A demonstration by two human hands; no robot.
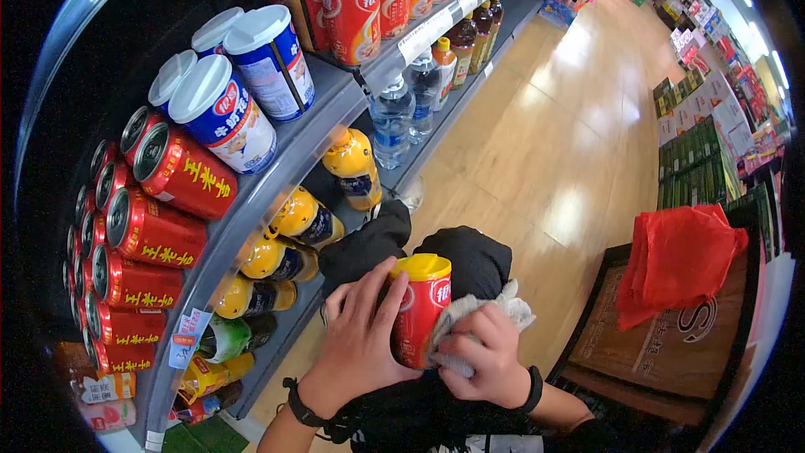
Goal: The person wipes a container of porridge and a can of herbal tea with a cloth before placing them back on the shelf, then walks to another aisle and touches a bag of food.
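Note:
A red can with a yellow lid (423,302) is held upright in front of my body. My left hand (360,340) wraps around its left side, fingers closed on it. In my right hand (486,352) is a bunched greyish-white cloth (457,327), pressed against the can's right side. Part of the cloth hangs out past my knuckles. Matching red cans with yellow lids (350,17) stand on the upper shelf, beside blue-and-white cans with white lids (222,113).
Red drink cans (159,231) fill the near end of the shelf (277,172). Yellow-capped bottles (352,168) and water bottles (392,122) stand on the lower shelf. A wooden box (662,352) bearing red bags (679,260) is at right. Between runs a wood-look floor (553,151).

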